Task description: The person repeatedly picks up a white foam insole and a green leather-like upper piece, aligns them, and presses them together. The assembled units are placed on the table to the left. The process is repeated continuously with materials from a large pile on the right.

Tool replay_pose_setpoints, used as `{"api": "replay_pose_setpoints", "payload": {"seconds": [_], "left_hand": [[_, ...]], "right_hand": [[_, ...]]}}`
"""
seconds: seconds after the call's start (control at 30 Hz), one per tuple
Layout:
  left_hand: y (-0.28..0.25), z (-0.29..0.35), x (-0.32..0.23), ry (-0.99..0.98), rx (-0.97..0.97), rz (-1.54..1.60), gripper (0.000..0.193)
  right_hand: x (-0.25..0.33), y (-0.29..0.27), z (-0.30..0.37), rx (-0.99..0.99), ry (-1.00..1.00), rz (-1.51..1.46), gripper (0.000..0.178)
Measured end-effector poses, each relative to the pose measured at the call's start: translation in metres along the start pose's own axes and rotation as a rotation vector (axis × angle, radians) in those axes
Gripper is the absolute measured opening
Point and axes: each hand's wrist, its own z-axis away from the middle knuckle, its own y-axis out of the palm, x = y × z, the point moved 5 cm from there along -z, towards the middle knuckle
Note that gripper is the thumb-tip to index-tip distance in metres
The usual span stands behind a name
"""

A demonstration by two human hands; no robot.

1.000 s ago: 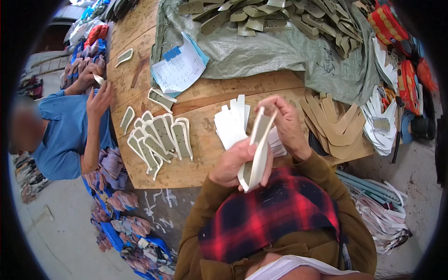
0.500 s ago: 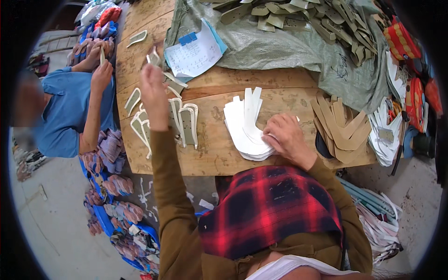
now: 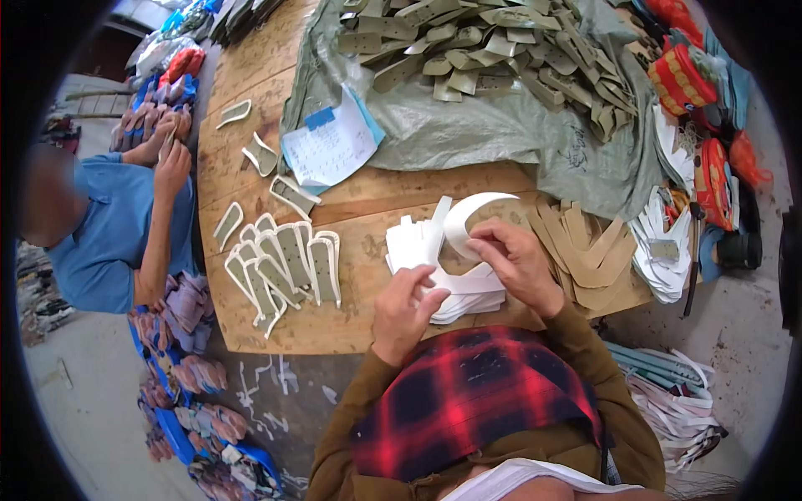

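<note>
My right hand (image 3: 516, 265) pinches a curved white U-shaped piece (image 3: 456, 224) between thumb and fingers, its curve bent up above a stack of similar white pieces (image 3: 466, 307). At the left edge of that stack, my left hand (image 3: 403, 312) is open, thumb and fingers apart, with nothing visible in it. Left of it on the wooden table (image 3: 359, 225) lies a fanned group of olive-green pieces with white rims (image 3: 292, 250). A few more rimmed pieces (image 3: 261, 154) lie farther back.
Brown U-shaped pieces (image 3: 576, 246) lie right of the stack. A grey-green sheet (image 3: 501, 134) bears a heap of olive pieces (image 3: 484, 50). A clipped paper (image 3: 330, 150) lies at its left corner. A person in blue (image 3: 109, 209) handles something at the left, near bundles in blue containers.
My left hand has come back from the rimmed pieces at the far left to the white stack. My right hand has lifted a white piece off it. The view has shifted slightly.
</note>
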Motion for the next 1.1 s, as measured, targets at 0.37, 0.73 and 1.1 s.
{"api": "replay_pose_setpoints", "payload": {"seconds": [0.37, 0.73, 1.1], "left_hand": [[0.024, -0.026, -0.012, -0.376, 0.086, 0.941, 0.024], [0.036, -0.032, -0.013, -0.506, 0.097, 1.196, 0.025], [0.026, -0.04, -0.017, -0.424, 0.081, 1.232, 0.025]], "right_hand": [[0.005, -0.144, -0.058, -0.19, -0.066, 0.287, 0.016], [-0.121, -0.323, -0.217, -0.384, 0.057, 0.433, 0.077], [-0.02, -0.162, -0.133, -0.272, -0.273, 0.551, 0.048]]}}
